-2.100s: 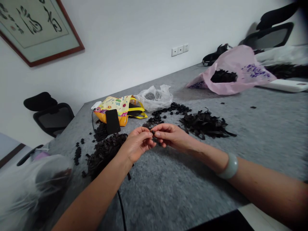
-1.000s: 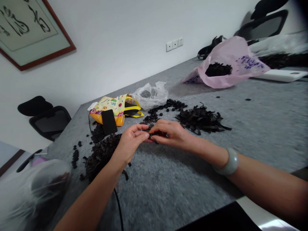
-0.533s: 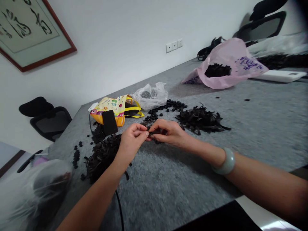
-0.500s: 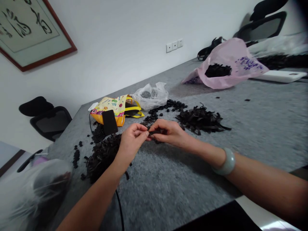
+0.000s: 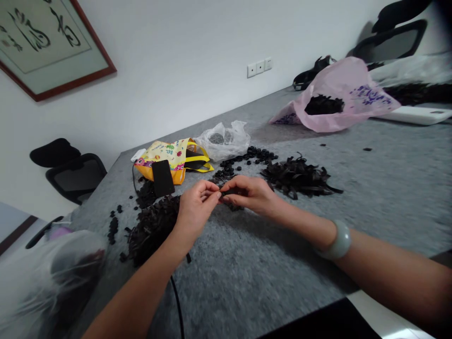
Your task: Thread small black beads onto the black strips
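Note:
My left hand [image 5: 197,207] and my right hand [image 5: 257,197] meet fingertip to fingertip above the grey table [image 5: 233,273]. Both are closed in a pinch on a small black piece that the fingers mostly cover; its kind I cannot make out. Just beyond my hands lie small black parts [image 5: 259,153], many of them rounded. A heap of short black strips [image 5: 300,176] is to the right of my right hand. Another heap of black strips [image 5: 150,230] sits beside my left hand and forearm.
Behind my hands stand a yellow patterned bag [image 5: 165,153] with a black phone [image 5: 163,178] against it, and a white plastic bag [image 5: 226,143] with grey contents. A pink bag [image 5: 339,84] holds more black strips. A black cable [image 5: 178,306] runs under my left forearm.
The whole view has shifted slightly. My two hands stay pinched together at the fingertips, with only small finger movement.

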The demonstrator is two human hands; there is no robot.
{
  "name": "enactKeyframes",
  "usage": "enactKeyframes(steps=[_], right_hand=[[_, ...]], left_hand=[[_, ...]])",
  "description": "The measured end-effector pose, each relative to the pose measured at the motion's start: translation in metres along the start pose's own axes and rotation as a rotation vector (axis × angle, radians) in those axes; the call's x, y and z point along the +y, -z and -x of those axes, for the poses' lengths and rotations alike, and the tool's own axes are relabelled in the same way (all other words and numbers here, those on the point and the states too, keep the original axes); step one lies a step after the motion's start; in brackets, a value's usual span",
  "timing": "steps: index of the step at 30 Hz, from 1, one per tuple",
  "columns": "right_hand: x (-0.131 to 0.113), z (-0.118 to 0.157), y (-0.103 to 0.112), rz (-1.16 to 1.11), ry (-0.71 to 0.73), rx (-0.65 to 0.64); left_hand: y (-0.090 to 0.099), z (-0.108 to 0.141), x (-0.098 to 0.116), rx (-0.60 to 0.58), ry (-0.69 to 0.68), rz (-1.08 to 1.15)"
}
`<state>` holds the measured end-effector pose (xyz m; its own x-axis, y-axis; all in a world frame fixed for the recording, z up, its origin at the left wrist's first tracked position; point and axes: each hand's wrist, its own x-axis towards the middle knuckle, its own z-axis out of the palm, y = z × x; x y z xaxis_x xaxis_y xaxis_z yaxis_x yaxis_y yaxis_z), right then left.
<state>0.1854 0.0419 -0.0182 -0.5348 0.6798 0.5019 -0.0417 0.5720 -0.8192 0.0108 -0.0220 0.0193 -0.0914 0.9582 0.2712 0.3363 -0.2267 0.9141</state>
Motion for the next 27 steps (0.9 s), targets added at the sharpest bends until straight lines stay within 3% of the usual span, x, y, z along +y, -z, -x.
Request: enactKeyframes(steps=[5, 12, 19, 27], right_hand=[[0.0006, -0.0017, 0.0020, 0.195, 0.134, 0.020], [-0.0002, -0.0007, 0.0041, 0.289, 0.201, 0.025], [0.0061, -0.0002, 0.0037, 0.388, 0.315, 0.042], [0.0035, 0.0001, 0.0042, 0.445, 0.441, 0.069]], left_hand=[[-0.0028, 0.0028, -0.0024, 0.009, -0.031, -0.070], [-0.0019, 0.0023, -0.0018, 0.001, 0.066, -0.063], [-0.0052, 0.0048, -0.0022, 0.033, -0.050, -0.076], [-0.0053, 0.0077, 0.0042, 0.047, 0.086, -0.019]])
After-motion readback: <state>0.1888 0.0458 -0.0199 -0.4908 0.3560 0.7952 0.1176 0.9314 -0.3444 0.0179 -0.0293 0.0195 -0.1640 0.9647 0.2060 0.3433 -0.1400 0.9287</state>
